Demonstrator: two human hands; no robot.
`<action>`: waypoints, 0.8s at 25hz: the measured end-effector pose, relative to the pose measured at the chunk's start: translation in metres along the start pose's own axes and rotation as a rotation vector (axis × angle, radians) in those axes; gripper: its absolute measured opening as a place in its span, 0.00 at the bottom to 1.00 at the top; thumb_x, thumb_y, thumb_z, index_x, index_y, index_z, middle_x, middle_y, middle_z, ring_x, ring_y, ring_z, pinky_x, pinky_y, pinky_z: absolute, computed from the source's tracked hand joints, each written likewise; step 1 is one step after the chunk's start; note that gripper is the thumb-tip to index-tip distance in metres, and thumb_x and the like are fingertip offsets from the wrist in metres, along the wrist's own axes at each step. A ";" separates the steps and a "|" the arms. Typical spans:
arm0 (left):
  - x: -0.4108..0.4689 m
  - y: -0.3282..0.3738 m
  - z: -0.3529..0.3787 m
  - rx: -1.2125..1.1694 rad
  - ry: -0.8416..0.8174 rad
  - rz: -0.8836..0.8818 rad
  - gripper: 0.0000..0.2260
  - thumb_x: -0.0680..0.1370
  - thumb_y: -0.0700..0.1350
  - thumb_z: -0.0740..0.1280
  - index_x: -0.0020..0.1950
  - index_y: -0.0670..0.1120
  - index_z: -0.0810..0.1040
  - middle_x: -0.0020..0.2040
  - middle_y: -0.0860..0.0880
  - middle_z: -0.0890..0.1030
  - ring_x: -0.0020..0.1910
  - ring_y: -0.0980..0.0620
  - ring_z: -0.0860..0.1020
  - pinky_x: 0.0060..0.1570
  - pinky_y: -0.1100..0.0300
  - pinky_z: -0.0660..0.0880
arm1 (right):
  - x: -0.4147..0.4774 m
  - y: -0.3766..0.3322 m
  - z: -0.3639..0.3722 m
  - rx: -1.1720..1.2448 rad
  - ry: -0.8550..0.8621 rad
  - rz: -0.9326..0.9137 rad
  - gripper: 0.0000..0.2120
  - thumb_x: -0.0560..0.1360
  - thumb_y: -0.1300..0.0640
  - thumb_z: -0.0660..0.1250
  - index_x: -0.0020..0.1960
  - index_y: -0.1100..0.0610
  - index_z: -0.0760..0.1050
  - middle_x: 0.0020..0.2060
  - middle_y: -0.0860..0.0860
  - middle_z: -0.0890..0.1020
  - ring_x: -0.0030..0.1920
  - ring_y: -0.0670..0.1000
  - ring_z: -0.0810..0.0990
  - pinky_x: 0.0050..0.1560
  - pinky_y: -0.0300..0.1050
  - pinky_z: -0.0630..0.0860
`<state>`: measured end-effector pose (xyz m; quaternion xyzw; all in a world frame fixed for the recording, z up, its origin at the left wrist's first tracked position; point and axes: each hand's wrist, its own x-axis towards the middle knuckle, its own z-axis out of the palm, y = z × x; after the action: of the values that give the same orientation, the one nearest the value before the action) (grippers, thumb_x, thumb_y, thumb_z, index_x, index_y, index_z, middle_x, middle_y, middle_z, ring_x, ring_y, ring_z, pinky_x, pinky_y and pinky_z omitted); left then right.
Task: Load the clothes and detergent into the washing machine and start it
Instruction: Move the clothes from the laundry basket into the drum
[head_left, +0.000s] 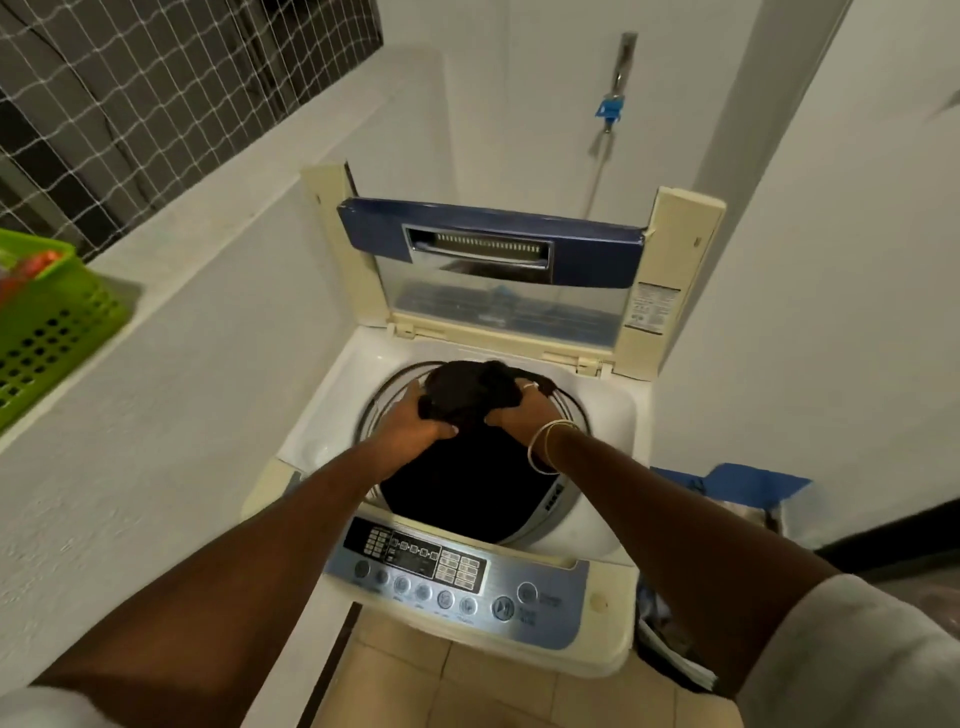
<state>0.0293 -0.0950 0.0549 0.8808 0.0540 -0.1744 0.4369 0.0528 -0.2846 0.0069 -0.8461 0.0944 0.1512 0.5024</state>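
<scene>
Sleeves (857, 660) grey, at bottom edge; both forearms reach forward over the control panel (441, 571) of the washer (615, 410).
Washer: top-loader, lid (493, 244) folded upright at the back, drum (457, 488) open and dark inside.
Clothes (467, 387): one dark bundle, held over the far half of the drum mouth, level with the rim. Whether it touches the rim cannot be told.
Left hand (415, 421): grips the bundle's left side, fingers curled into the fabric, thumb on the near side.
Right hand (524, 410): grips the right side, fingers clenched round the fabric. Ring (528, 385) on one finger, bangles (545, 447) at the wrist.
Surroundings: green basket (52, 332) on the white ledge (171, 291) to the left, something red inside. Netting (130, 93) above the ledge. Tap (609, 110) with a blue tag on the wall behind the lid, hose running down from it. Blue bag (753, 483) just right of the washer. Tan floor tiles (415, 675) in front.
</scene>
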 end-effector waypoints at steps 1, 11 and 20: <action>0.004 -0.013 0.007 0.069 -0.002 -0.038 0.30 0.74 0.39 0.73 0.74 0.48 0.68 0.61 0.51 0.76 0.57 0.52 0.75 0.56 0.60 0.70 | 0.004 0.016 0.000 -0.061 0.010 0.056 0.30 0.69 0.55 0.74 0.70 0.56 0.71 0.62 0.53 0.78 0.63 0.56 0.77 0.63 0.46 0.72; 0.006 0.027 0.145 -0.093 0.234 0.222 0.05 0.81 0.48 0.65 0.56 0.50 0.78 0.45 0.51 0.83 0.45 0.52 0.83 0.48 0.57 0.79 | -0.045 0.069 -0.057 0.166 0.456 -0.054 0.09 0.77 0.47 0.66 0.48 0.52 0.76 0.37 0.45 0.80 0.39 0.42 0.79 0.40 0.33 0.72; -0.004 0.101 0.325 0.009 0.032 0.391 0.05 0.84 0.45 0.62 0.49 0.50 0.76 0.42 0.52 0.81 0.41 0.54 0.81 0.41 0.58 0.80 | -0.086 0.194 -0.148 0.313 0.722 0.101 0.12 0.78 0.45 0.66 0.42 0.53 0.74 0.32 0.46 0.80 0.34 0.44 0.79 0.36 0.39 0.75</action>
<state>-0.0345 -0.4132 -0.0491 0.8790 -0.1118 -0.0724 0.4578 -0.0644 -0.5067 -0.0559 -0.7523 0.3282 -0.1478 0.5518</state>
